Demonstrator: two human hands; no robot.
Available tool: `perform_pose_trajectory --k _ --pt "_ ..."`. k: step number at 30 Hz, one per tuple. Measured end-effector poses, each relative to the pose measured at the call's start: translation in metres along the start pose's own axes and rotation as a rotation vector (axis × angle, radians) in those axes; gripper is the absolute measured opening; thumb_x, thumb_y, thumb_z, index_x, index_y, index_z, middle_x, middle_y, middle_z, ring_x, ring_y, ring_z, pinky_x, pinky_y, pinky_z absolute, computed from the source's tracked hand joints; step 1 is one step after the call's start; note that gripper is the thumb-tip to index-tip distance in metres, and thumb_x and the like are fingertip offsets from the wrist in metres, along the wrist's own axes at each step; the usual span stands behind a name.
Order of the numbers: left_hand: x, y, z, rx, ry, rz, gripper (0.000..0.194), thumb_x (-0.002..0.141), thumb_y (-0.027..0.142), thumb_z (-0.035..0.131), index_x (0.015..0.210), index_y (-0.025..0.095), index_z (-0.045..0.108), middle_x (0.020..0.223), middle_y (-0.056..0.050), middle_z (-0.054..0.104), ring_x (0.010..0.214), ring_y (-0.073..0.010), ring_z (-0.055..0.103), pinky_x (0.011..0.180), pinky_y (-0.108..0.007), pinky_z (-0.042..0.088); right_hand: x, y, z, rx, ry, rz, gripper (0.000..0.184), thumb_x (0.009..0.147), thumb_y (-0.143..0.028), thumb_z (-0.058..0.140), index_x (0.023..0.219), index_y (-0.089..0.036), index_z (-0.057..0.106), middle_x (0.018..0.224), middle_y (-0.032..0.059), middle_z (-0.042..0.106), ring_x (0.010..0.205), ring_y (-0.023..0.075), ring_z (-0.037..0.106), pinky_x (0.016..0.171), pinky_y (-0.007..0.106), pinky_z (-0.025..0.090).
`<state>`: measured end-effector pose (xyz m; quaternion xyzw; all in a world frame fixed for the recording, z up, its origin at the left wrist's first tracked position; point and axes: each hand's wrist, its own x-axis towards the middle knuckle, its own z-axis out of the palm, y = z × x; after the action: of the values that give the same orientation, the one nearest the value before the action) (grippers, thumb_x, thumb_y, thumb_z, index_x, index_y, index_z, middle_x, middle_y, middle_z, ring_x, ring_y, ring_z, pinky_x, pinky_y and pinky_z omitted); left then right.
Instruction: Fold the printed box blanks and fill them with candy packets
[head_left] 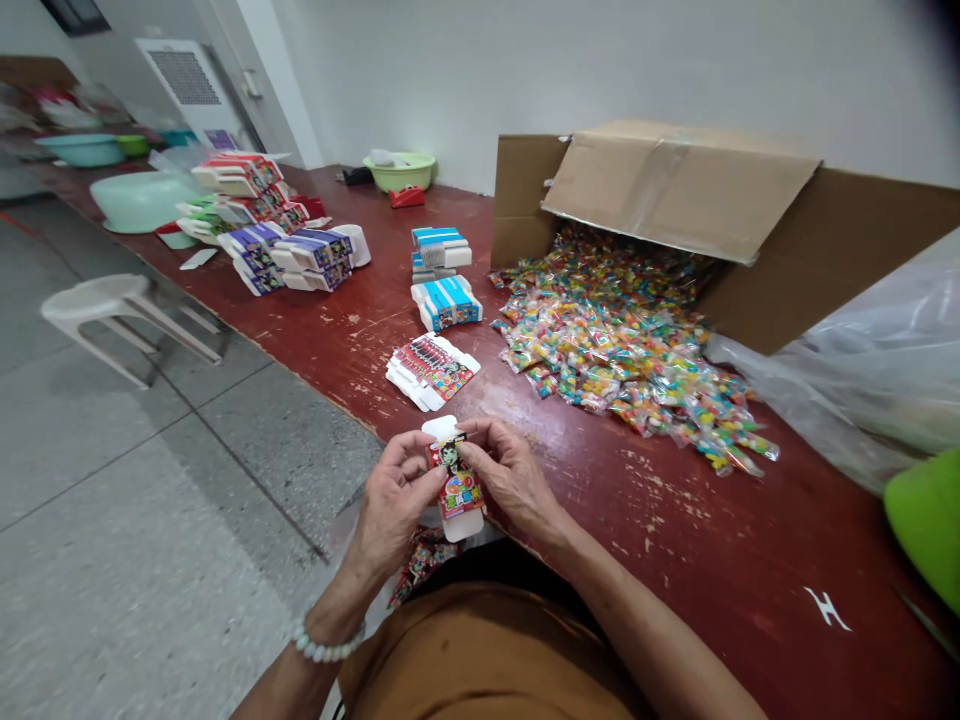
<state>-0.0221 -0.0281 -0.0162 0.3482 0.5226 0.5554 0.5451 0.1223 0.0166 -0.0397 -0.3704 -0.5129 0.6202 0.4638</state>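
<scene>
Between both hands is a small red printed candy box with a cartoon figure, its white flaps sticking out at top and bottom. My left hand grips its left edge with thumb and fingers, a beaded bracelet on the wrist. My right hand pinches the upper right edge. Just beyond lies a fanned stack of flat red cartons. Below the hands, by my lap, a bag of filled red packs shows in part. A heap of clear candy packets spreads to the right.
A large cardboard box lies tipped, candy packets spilling from it. Blue carton bundles, purple bundles and red bundles sit farther back. A green basin, red tape dispenser and white stool are also there.
</scene>
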Motion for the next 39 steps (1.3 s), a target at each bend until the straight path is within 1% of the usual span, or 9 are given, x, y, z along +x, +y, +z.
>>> perform_pose_trajectory --k 6,11,13,16,21,24,28,32,39 --pt "0.004 -0.004 -0.004 0.059 -0.054 -0.037 0.036 0.073 0.043 0.082 0.085 0.020 0.057 0.067 0.004 0.067 0.056 -0.0113 0.059 0.056 -0.022 0.050 0.012 -0.011 -0.016 -0.033 -0.073 0.169 0.036 0.073 -0.049 0.081 0.071 -0.017 0.065 0.066 -0.0004 0.062 0.060 0.0119 0.051 0.060 0.026 0.042" --pt "0.011 -0.007 -0.010 0.173 -0.076 0.133 0.031 0.081 0.043 0.078 0.077 0.017 0.061 0.067 0.005 0.059 0.060 -0.0083 0.053 0.057 -0.018 0.044 0.023 -0.015 -0.017 0.076 -0.114 0.208 0.039 0.059 -0.037 0.091 0.085 -0.018 0.069 0.072 -0.0021 0.067 0.062 0.0114 0.057 0.064 0.026 0.046" --pt "0.012 -0.006 -0.010 0.111 -0.060 0.134 0.033 0.078 0.042 0.082 0.088 0.019 0.060 0.068 0.005 0.063 0.061 -0.0096 0.057 0.058 -0.019 0.046 0.022 -0.018 -0.014 0.037 -0.148 0.173 0.037 0.063 -0.040 0.089 0.086 -0.019 0.069 0.074 -0.0016 0.068 0.064 0.0124 0.059 0.064 0.027 0.047" --pt "0.009 -0.003 -0.007 -0.045 -0.037 0.016 0.055 0.072 0.043 0.087 0.110 0.023 0.053 0.074 0.005 0.070 0.060 -0.0126 0.063 0.057 -0.022 0.051 0.015 -0.021 -0.011 -0.059 -0.132 0.054 0.031 0.074 -0.048 0.082 0.077 -0.019 0.070 0.073 0.0003 0.068 0.066 0.0137 0.058 0.066 0.029 0.048" --pt "0.007 -0.002 -0.003 -0.150 -0.238 -0.321 0.057 0.079 0.066 0.072 0.109 0.019 0.062 0.075 -0.003 0.072 0.048 -0.0199 0.068 0.044 -0.030 0.054 0.007 -0.021 -0.010 -0.207 -0.120 -0.063 0.029 0.085 -0.050 0.074 0.086 -0.021 0.074 0.080 0.0020 0.068 0.074 0.0154 0.061 0.066 0.028 0.048" --pt "0.013 -0.005 -0.004 -0.110 -0.183 -0.291 0.060 0.087 0.070 0.058 0.116 0.018 0.065 0.066 -0.003 0.070 0.040 -0.0187 0.064 0.037 -0.027 0.050 0.012 -0.019 -0.010 -0.202 -0.159 -0.014 0.030 0.088 -0.049 0.071 0.082 -0.020 0.071 0.073 0.0005 0.067 0.067 0.0136 0.059 0.062 0.027 0.048" --pt "0.021 -0.007 -0.006 -0.049 -0.204 -0.179 0.066 0.094 0.069 0.049 0.131 0.016 0.065 0.069 -0.005 0.072 0.042 -0.0179 0.065 0.038 -0.026 0.051 0.023 -0.019 -0.009 -0.036 -0.201 0.088 0.034 0.075 -0.047 0.083 0.081 -0.018 0.068 0.081 0.0021 0.073 0.064 0.0129 0.062 0.057 0.026 0.050" --pt "0.023 -0.010 -0.010 -0.021 -0.260 -0.221 0.072 0.096 0.071 0.042 0.144 0.020 0.057 0.071 -0.005 0.073 0.041 -0.0177 0.063 0.037 -0.025 0.049 0.025 -0.022 -0.012 -0.042 -0.225 0.104 0.032 0.077 -0.045 0.082 0.090 -0.016 0.076 0.090 0.0056 0.077 0.071 0.0135 0.066 0.062 0.025 0.054" --pt "0.021 -0.014 -0.013 0.019 -0.279 -0.238 0.076 0.095 0.072 0.042 0.150 0.020 0.052 0.072 -0.006 0.073 0.041 -0.0165 0.061 0.038 -0.025 0.049 0.020 -0.018 -0.013 -0.025 -0.199 0.076 0.018 0.082 -0.034 0.076 0.081 -0.017 0.072 0.095 0.0057 0.077 0.081 0.0154 0.069 0.070 0.027 0.057"
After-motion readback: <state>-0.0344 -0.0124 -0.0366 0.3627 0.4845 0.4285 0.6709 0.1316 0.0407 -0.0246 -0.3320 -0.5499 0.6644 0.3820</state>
